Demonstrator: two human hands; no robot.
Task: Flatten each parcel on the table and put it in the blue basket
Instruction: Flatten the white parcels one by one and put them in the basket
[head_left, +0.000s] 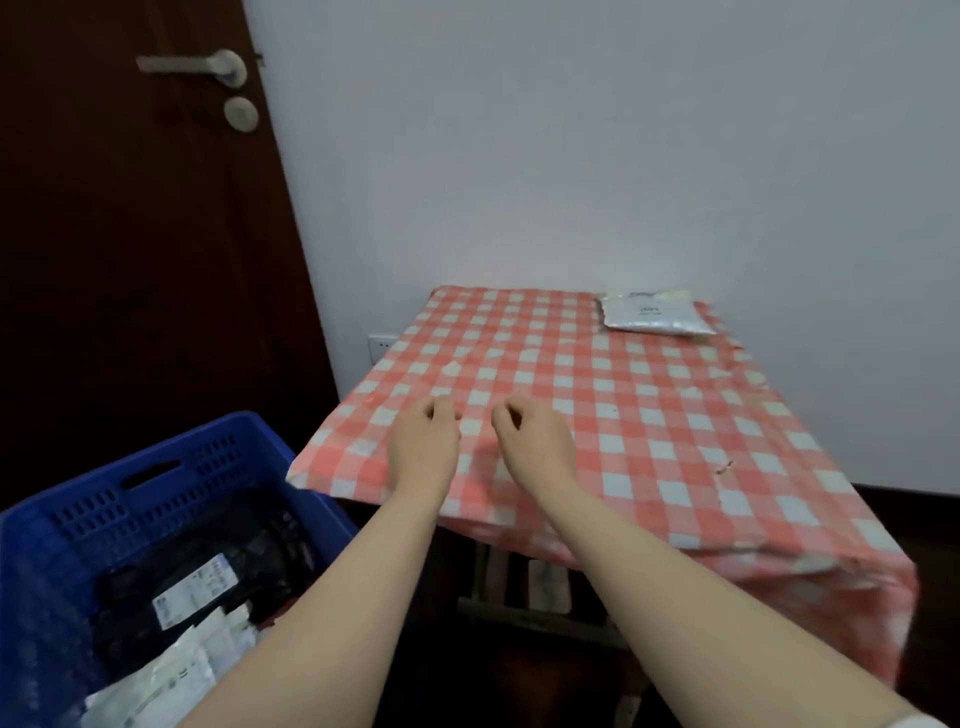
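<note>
One silver-white parcel (653, 313) lies at the far right corner of the table (675, 415), which has a red-and-white checked cloth. My left hand (423, 441) and my right hand (535, 441) hover side by side over the near left part of the cloth, fingers loosely curled, holding nothing. The blue basket (171, 467) stands low at the left of the table. Inside it lie a black parcel (208, 577) with a white label and some white parcels (171, 675).
A dark wooden door (130, 234) with a metal handle stands at the left behind the basket. A white wall backs the table, with a socket (382, 347) low by the table's left corner. Dark floor shows under the table.
</note>
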